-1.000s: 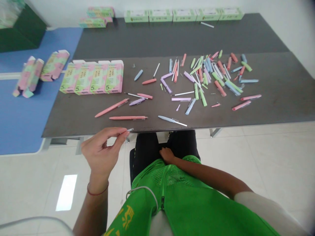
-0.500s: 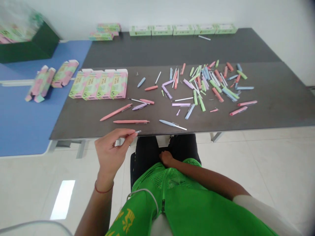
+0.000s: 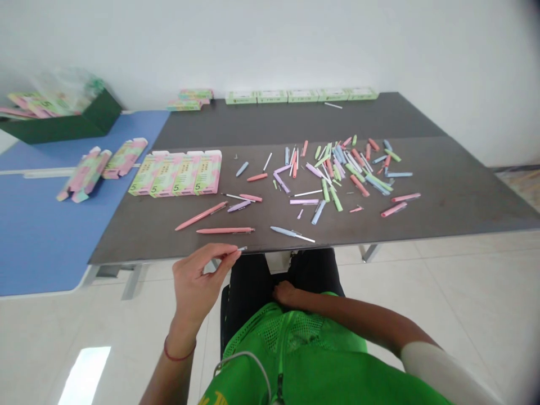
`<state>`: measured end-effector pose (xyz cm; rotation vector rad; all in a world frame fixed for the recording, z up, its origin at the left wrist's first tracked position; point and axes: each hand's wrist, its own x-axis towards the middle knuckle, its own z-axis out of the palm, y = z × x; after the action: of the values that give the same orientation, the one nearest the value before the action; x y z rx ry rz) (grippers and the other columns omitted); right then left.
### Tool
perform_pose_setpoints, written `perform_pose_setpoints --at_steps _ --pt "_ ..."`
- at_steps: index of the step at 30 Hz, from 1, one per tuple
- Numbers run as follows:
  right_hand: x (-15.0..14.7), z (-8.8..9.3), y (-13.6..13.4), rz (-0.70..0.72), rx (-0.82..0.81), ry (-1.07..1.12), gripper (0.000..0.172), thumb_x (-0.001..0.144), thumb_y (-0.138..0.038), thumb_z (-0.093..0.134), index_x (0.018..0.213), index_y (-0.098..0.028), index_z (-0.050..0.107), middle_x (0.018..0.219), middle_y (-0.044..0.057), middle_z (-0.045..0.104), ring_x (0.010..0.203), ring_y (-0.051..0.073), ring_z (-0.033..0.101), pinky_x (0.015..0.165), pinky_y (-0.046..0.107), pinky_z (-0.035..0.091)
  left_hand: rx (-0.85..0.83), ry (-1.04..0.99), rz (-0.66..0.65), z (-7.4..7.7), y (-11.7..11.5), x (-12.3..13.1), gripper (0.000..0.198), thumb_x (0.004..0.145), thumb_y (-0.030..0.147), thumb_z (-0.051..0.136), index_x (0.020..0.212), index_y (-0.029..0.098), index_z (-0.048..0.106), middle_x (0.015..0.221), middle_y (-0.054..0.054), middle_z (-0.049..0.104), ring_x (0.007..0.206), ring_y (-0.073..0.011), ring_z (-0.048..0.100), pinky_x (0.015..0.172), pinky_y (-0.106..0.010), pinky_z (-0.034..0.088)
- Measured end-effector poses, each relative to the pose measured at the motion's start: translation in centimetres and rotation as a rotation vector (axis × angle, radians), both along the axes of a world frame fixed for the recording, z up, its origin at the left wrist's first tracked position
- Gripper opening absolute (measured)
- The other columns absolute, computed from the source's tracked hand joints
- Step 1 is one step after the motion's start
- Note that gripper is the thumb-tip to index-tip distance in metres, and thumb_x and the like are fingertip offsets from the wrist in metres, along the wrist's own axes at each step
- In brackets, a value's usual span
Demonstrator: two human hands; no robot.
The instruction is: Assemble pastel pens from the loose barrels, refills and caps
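Observation:
At the table's front edge my left hand [image 3: 206, 275] pinches a small pale blue-grey pen part [image 3: 242, 248] between thumb and fingertips. My right hand [image 3: 285, 293] rests in my lap, its fingers mostly hidden. Just beyond the left hand lie two whole pink pens, one crosswise [image 3: 225, 230] and one slanted [image 3: 200, 216]. A light blue front barrel with a white refill sticking out [image 3: 291, 233] lies to their right. Behind are a purple barrel piece [image 3: 239, 206], pink barrel pieces [image 3: 257, 177] and a white refill [image 3: 267, 162].
Several loose pen barrels, clips and refills [image 3: 337, 174] are spread over the right half of the dark table [image 3: 455, 191]. Flattened-looking boxes marked 5 [image 3: 183, 174] overlap at left. Green cartons [image 3: 301, 97] line the wall. A dark green bin [image 3: 97, 118] stands on the blue table [image 3: 34, 236].
The camera view has tilted up, so the table sits lower in view. My left hand still pinches the small pen part at the edge, and my right hand stays in my lap.

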<state>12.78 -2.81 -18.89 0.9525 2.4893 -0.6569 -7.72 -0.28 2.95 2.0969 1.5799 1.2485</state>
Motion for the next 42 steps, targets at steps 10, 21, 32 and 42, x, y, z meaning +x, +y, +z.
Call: perform_pose_setpoints --at_steps 10,21,32,42 --pt "5.8 14.0 -1.0 0.053 0.001 0.151 0.022 0.086 -0.002 0.066 0.099 -0.018 0.073 0.098 0.007 0.077 0.097 0.021 0.071 0.088 0.032 0.055 -0.012 -0.142 0.100 -0.6 0.2 0.5 0.005 0.088 0.025 0.081 0.093 0.024 0.079 0.084 0.001 0.079 0.070 -0.0132 0.072 0.062 -0.022 0.056" --pt "11.6 22.2 21.9 -0.424 0.405 0.736 0.012 0.074 -0.003 0.068 0.076 -0.014 0.073 0.074 0.005 0.074 0.068 0.018 0.066 0.072 0.028 0.049 -0.076 -0.172 -0.148 -0.5 1.6 3.8 0.005 0.095 0.026 0.074 0.093 0.023 0.078 0.091 0.001 0.080 0.079 -0.0136 0.075 0.078 -0.023 0.059" --pt "13.2 19.8 23.4 -0.429 0.402 0.788 0.012 0.077 -0.011 0.069 0.084 -0.015 0.079 0.078 0.005 0.079 0.068 0.018 0.071 0.068 0.026 0.054 -0.159 0.322 -0.008 -2.4 7.2 6.4 0.008 0.093 0.019 0.072 0.087 0.023 0.076 0.088 -0.002 0.080 0.087 -0.0233 0.073 0.077 -0.032 0.050" --pt "13.1 18.4 25.9 -0.203 0.446 0.741 0.018 0.081 -0.006 0.065 0.084 -0.016 0.080 0.085 0.008 0.079 0.077 0.021 0.073 0.075 0.029 0.053 -0.173 0.388 -0.098 -2.7 10.5 5.9 0.005 0.093 0.021 0.074 0.090 0.023 0.078 0.102 -0.004 0.079 0.104 -0.0256 0.069 0.091 -0.035 0.049"
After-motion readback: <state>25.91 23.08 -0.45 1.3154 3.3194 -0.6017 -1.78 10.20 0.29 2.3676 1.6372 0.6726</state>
